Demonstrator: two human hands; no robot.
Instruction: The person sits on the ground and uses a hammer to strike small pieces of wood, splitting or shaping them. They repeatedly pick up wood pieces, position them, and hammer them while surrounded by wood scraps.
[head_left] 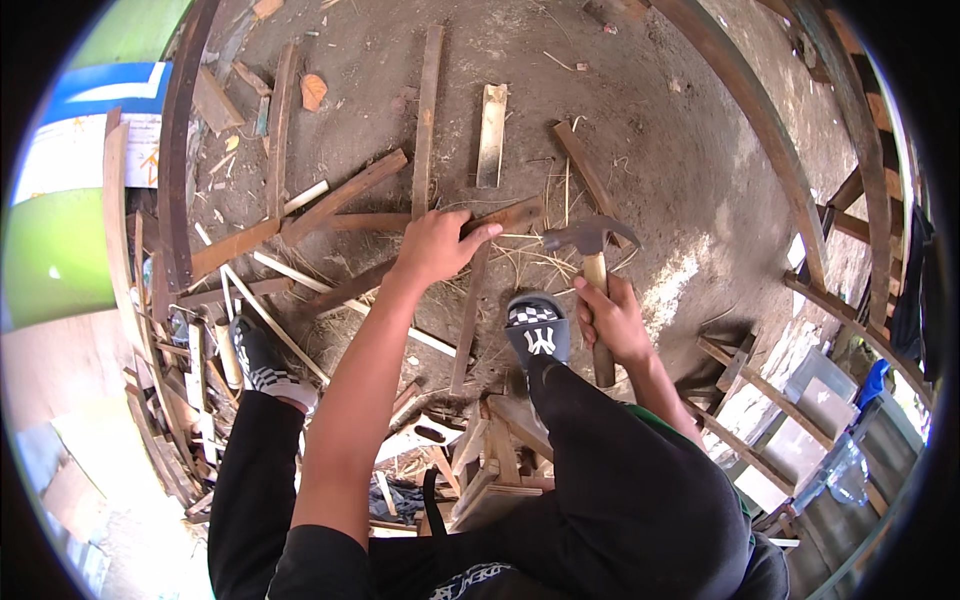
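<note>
My right hand [617,320] is closed round the wooden handle of a claw hammer [582,238]. The hammer's dark head is up, its claw curving to the right and its striking face toward my left hand. My left hand [438,246] lies over a dark brown strip of wood [512,213], thumb stretched out along it, the other fingers partly hidden. The strip's right end sticks out beyond the hand, a short gap from the hammer head. A thin pale stick or straw shows between the thumb and the hammer; whether it touches either, I cannot tell.
Bare dirt ground [660,130] carries scattered wooden strips, including an upright-lying slat [427,120] and a pale short board [491,135]. My sandalled foot [539,330] is just below the hammer. Wood scraps [495,450] lie between my legs. Wooden framing [760,110] curves along the right.
</note>
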